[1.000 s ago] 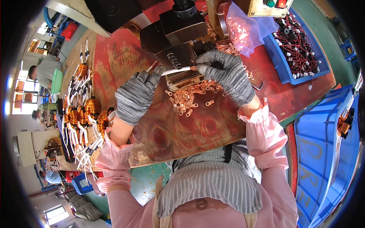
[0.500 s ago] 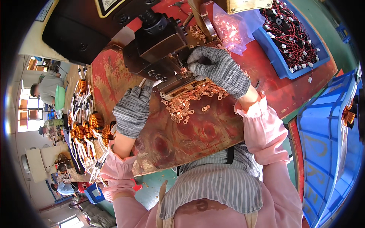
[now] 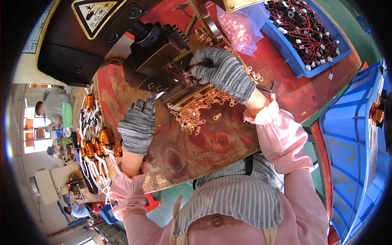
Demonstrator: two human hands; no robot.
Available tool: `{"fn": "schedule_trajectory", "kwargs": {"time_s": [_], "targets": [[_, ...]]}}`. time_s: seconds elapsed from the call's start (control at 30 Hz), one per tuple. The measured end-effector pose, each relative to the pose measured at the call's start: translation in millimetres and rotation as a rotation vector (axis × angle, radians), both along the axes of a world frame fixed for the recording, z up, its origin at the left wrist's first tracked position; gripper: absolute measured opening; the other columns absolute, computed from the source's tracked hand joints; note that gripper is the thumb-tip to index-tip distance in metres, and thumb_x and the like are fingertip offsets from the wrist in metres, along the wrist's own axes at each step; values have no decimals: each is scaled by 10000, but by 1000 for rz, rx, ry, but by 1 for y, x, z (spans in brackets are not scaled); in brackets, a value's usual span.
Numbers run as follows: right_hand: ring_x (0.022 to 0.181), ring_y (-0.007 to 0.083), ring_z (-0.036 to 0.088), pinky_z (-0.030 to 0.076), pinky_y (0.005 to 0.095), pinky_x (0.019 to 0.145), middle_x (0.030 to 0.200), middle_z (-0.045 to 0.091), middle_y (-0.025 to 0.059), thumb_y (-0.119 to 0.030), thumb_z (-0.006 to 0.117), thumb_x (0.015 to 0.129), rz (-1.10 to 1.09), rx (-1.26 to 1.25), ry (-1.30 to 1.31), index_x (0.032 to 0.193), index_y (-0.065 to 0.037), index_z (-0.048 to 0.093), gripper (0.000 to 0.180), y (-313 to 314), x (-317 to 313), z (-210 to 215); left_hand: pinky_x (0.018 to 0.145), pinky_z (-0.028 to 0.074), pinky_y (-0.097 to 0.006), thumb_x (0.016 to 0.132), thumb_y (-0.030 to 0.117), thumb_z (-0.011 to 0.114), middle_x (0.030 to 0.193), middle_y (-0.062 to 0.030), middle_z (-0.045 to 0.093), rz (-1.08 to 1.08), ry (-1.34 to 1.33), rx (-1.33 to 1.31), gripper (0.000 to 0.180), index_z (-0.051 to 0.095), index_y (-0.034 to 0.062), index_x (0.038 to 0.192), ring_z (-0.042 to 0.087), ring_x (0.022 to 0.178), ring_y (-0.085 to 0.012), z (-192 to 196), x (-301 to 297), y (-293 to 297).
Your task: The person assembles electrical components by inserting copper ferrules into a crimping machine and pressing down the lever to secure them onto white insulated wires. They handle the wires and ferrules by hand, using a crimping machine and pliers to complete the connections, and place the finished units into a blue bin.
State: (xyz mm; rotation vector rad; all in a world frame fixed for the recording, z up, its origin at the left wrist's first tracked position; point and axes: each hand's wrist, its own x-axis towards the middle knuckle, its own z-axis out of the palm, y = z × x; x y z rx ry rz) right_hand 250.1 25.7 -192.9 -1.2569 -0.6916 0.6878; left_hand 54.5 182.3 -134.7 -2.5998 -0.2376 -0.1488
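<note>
My left hand (image 3: pixel 136 128), in a grey striped knit glove, is at the lower left of a dark metal press (image 3: pixel 149 59). Its fingers are drawn together, and a small pale tip (image 3: pixel 159 95) shows beside the index finger; what it belongs to is hidden. My right hand (image 3: pixel 226 75), gloved alike, has thumb and fingers pinched together at the press's die, where copper-coloured bits show. Whatever lies in the pinch is hidden. Below it, a pile of copper ring terminals (image 3: pixel 190 116) lies on the worn red table (image 3: pixel 204 143), along a small ledge of the press.
A bag of copper terminals (image 3: pixel 237 32) and a blue tray of red-and-black wire leads (image 3: pixel 306 73) lie at the far right. An L-shaped hex key (image 3: pixel 268 87) is near my right wrist. Copper-wound coils (image 3: pixel 106 138) with white leads are at left; a large blue crate (image 3: pixel 347 143) stands right.
The view has shifted a little, bringing more of the press's warning label in. My left hand's fingertips sit slightly lower beside the press; my right hand keeps its pinch at the die.
</note>
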Motion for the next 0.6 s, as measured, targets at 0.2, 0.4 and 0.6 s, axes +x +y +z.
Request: {"fn": "schedule_trajectory", "kwargs": {"time_s": [0.2, 0.4, 0.6], "targets": [[683, 77, 585, 500, 227, 617, 785, 630, 18, -100, 670, 815, -4, 25, -39, 948, -20, 623, 163, 1, 0, -2, 521, 484, -328, 822, 169, 519, 842, -50, 573, -3, 30, 59, 337, 545, 160, 1158, 586, 711, -210, 2, 0, -2], [710, 66, 565, 489, 230, 653, 768, 617, 10, -90, 665, 814, -83, -7, -170, 942, -20, 615, 153, 0, -1, -2, 514, 465, -325, 809, 110, 471, 780, -45, 527, -27, 12, 54, 450, 514, 193, 1250, 562, 633, -205, -2, -1, 0], [640, 94, 527, 461, 250, 615, 687, 574, 33, -96, 671, 784, -438, 144, -235, 828, -33, 576, 122, -5, 0, -9, 522, 474, -321, 803, 107, 468, 808, -50, 544, -43, 39, 85, 475, 496, 183, 1270, 570, 654, -205, -2, -1, 1]]}}
